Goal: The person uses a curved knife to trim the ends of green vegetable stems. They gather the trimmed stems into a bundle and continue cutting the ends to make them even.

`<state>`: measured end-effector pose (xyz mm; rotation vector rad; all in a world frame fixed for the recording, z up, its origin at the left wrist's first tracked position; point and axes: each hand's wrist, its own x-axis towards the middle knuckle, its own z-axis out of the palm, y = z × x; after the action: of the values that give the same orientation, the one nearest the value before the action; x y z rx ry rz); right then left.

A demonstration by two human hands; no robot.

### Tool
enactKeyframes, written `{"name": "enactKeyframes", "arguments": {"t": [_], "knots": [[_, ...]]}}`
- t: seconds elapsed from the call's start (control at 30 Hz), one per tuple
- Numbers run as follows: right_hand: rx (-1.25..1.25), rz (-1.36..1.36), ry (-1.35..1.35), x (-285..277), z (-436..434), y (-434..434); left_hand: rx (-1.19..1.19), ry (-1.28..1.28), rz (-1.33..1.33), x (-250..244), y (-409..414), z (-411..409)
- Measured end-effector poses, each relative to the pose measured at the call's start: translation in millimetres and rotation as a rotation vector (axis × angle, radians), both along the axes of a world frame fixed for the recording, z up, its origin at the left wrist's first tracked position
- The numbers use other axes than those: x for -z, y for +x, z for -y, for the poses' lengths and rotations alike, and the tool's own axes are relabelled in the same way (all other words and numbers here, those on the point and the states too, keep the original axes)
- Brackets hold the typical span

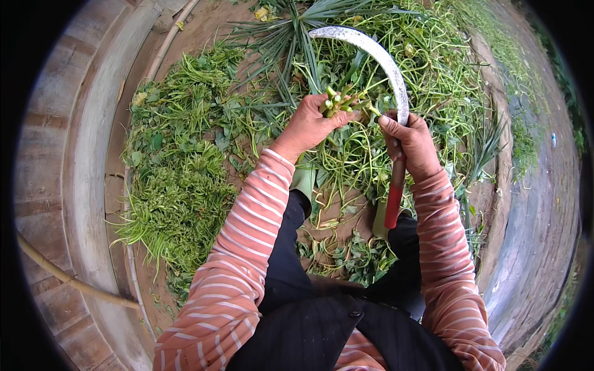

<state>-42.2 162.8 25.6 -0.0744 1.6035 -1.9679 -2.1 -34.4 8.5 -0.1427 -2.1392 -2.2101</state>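
Observation:
My left hand (pixel 312 124) is closed around a bunch of cut green stems (pixel 335 103), their pale ends pointing up. To its right, my right hand (pixel 410 139) grips the handle of a sickle (pixel 393 76); the curved, worn blade arches over the stems and my left hand, and the handle's red end hangs down. The thumb and fingertips of my right hand are close to the bunch; whether they touch it I cannot tell. Leafy green vines (pixel 366 157) lie loose under both hands. A fan-shaped palm leaf (pixel 297 25) lies beyond the blade tip.
Heaped bundles of greens (pixel 185 199) lie on the ground at left, beside a thin pole and a concrete ledge (pixel 88 162). A bamboo pole (pixel 79 284) crosses the ledge. More tangled vines (pixel 445 69) spread at upper right, near an earthen edge and grey sheeting (pixel 533 222). My green boots stand among vines.

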Motion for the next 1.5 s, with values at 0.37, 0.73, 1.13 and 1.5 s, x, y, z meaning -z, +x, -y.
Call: {"name": "enactKeyframes", "arguments": {"t": [0.37,0.73,1.13,1.5], "knots": [[-0.102,0.300,-0.432,6.6,10.3,5.5,0.072,0.165,0.013,-3.0,1.5,-21.7],[-0.113,0.174,-0.257,-1.1,6.3,4.8,0.015,0.348,0.049,2.7,-8.6,-27.0],[-0.035,0.518,-0.264,32.4,-30.3,7.3,-0.279,0.951,-0.028,15.8,-12.0,71.7],[0.209,0.523,-0.737,51.8,-34.3,22.3,-0.320,1.315,-0.261,11.9,-1.5,104.4]]}}
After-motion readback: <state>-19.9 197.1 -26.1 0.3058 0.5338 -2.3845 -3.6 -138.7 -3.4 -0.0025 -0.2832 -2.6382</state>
